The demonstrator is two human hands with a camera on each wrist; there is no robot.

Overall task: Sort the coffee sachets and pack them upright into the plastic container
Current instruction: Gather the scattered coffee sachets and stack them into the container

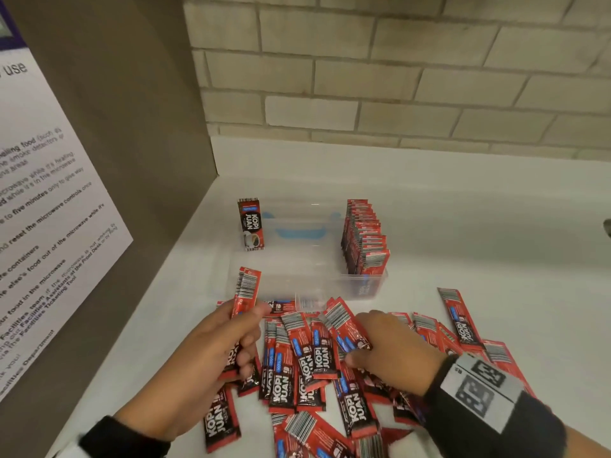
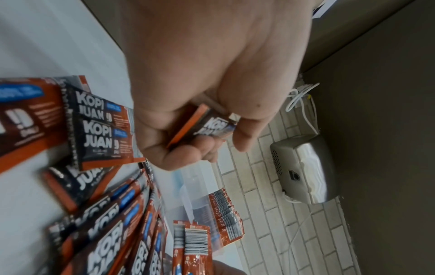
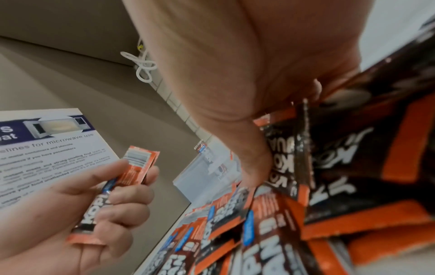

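Several red and black Kopi Juan sachets point(image 1: 307, 365) lie in a loose pile on the white counter point(image 1: 479, 233). Behind the pile stands a clear plastic container point(image 1: 297, 282). A row of sachets point(image 1: 363, 242) stands upright along its right side, and a single sachet point(image 1: 250, 224) stands at its left end. My left hand point(image 1: 251, 335) grips a small stack of sachets point(image 1: 247, 289) upright, barcode ends up, left of the pile; the stack point(image 3: 134, 169) also shows in the right wrist view. My right hand point(image 1: 363, 338) rests on the pile and pinches one sachet point(image 1: 342, 320) between thumb and fingers.
A brown panel with a microwave-use notice point(image 1: 49, 226) closes off the left side. A tiled wall point(image 1: 396, 77) runs behind the counter. In the left wrist view a steel hand dryer point(image 2: 303, 171) and a white cable point(image 2: 299, 96) hang on the wall.
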